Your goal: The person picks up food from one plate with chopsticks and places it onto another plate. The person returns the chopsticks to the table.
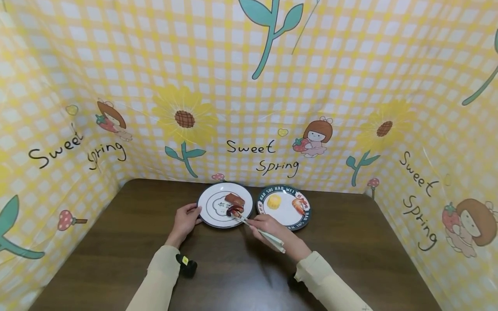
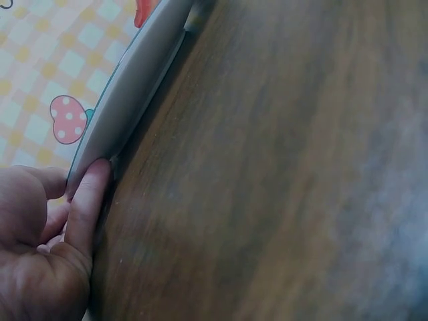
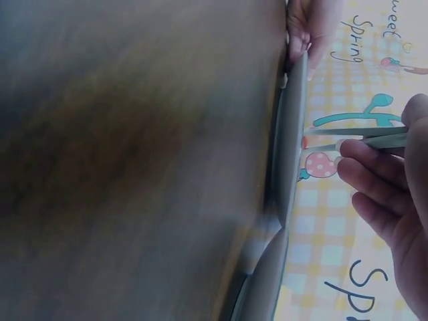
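Note:
My left hand (image 1: 185,221) grips the left edge of a white plate (image 1: 210,203) with a dark rim. In the left wrist view, the thumb and a finger (image 2: 87,207) pinch that rim. Chopsticks (image 1: 268,238) are in my right hand (image 1: 274,229), their tips over the same plate. Those tips touch a dark, glossy reddish-brown food piece (image 1: 235,210), and I cannot tell whether they grip it. Just behind it lies a flatter brown piece (image 1: 233,199). In the right wrist view, the two sticks (image 3: 361,134) stand slightly apart and the plate hides the food.
A second plate (image 1: 285,216) with a lettered dark-green rim stands close on the right. On it are a yellow lump (image 1: 274,201) and an orange shrimp-like shape (image 1: 299,206), perhaps printed. Both plates sit near the back edge of a brown wooden table (image 1: 225,272), enclosed by checked cloth (image 1: 241,108).

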The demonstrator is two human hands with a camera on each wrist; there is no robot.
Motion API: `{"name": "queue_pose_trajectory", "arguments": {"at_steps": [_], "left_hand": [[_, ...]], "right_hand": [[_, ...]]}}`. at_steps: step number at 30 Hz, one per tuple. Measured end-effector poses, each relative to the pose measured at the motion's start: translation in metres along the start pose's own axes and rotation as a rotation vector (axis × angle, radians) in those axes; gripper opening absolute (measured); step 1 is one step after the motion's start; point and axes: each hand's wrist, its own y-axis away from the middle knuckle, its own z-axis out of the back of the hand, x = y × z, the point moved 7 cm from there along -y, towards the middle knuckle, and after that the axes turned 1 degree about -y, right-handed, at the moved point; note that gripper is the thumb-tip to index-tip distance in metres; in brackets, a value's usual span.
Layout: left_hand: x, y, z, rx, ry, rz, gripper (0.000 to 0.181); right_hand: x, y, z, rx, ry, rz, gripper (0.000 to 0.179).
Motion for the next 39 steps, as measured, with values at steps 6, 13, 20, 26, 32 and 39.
{"name": "queue_pose_trajectory", "arguments": {"at_steps": [6, 13, 20, 26, 32, 39], "left_hand": [[-0.001, 0.000, 0.001, 0.000, -0.008, -0.003, 0.050], [0.000, 0.000, 0.000, -0.008, -0.004, -0.010, 0.049], [0.001, 0.001, -0.003, -0.009, -0.009, -0.017, 0.050], [0.003, 0.001, -0.001, -0.006, -0.019, 0.000, 0.049], [0.002, 0.000, 0.000, -0.002, -0.017, -0.003, 0.050], [0.000, 0.001, 0.000, 0.004, -0.020, 0.000, 0.051]], "right_hand": [[0.004, 0.002, 0.007, 0.026, -0.060, -0.072, 0.027], [0.006, 0.003, 0.010, -0.009, -0.042, 0.000, 0.026], [-0.001, 0.001, 0.008, -0.091, 0.039, 0.082, 0.025], [-0.004, 0.006, 0.006, -0.030, 0.020, -0.007, 0.026], [-0.003, 0.009, 0.011, 0.011, -0.103, -0.114, 0.025], [0.000, 0.011, 0.011, 0.062, -0.086, -0.108, 0.029]]}}
